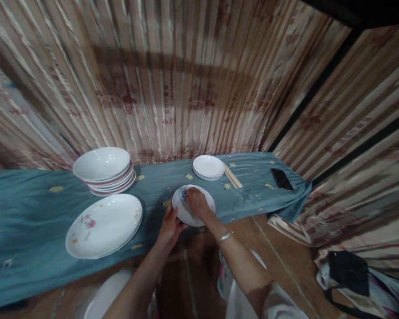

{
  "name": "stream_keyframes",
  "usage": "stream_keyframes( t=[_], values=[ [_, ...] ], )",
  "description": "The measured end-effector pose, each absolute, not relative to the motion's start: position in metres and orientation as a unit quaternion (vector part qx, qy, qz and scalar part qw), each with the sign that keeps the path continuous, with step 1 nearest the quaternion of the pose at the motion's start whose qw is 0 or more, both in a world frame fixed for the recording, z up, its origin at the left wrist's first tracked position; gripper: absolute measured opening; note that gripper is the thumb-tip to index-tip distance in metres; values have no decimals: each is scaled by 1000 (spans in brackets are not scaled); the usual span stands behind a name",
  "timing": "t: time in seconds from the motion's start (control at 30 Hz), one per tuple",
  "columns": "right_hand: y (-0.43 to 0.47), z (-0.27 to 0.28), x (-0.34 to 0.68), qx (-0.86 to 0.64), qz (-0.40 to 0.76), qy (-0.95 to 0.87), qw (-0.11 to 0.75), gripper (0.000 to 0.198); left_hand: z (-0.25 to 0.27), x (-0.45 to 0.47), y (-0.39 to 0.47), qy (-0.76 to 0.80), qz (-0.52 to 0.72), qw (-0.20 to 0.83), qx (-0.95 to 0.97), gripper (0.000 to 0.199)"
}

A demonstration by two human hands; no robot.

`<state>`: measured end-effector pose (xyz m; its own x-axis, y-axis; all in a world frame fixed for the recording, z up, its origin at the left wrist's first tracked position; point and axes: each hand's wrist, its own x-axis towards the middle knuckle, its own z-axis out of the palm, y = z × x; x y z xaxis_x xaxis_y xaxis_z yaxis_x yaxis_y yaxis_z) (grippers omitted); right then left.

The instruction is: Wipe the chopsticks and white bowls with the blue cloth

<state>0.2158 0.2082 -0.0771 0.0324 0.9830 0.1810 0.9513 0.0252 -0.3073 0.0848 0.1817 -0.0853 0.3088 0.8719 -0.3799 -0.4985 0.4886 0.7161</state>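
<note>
In the head view, the small white plate (193,208) sits at the near edge of the counter (36,212), part of its rim overhanging the blue cloth toward the floor. The left hand (169,228) grips that near rim, fingers closed on it from below and the side. The right hand (197,203) lies on top of the plate, fingers curled together over a small blue thing (184,193), too small to identify, pressed against the plate's face.

The likeliest risk is the plate slipping: glazed ceramic is smooth, and hard rubbing by the upper hand could push it past the edge if the lower grip loosens. The draped cloth looks soft and loose, so a tug could drag it, and with it the stack of bowls (103,170) and the large flowered plate (104,225) nearby.

The bowls are round, deep, white with red rims; the flowered plate is broad and shallow. Another small plate stack (208,167) stands farther back, just beside pale wooden chopsticks (233,176), thin and straight. A flat dark phone (282,179) lies near the cloth's right end. Striped, glossy curtains (193,75) hang behind.
</note>
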Motion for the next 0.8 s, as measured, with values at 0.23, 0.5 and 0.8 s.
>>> stream_keyframes(
  t=[0.23,0.5,0.8],
  values=[
    [191,-91,242,-713,18,-682,161,29,-82,86,182,396,443,769,236,63],
    [154,-68,244,-709,104,-684,138,24,-84,86,182,389,452,760,260,62],
    [136,-72,232,-583,288,-690,317,15,-87,85,182,377,458,750,291,66]
  ],
)
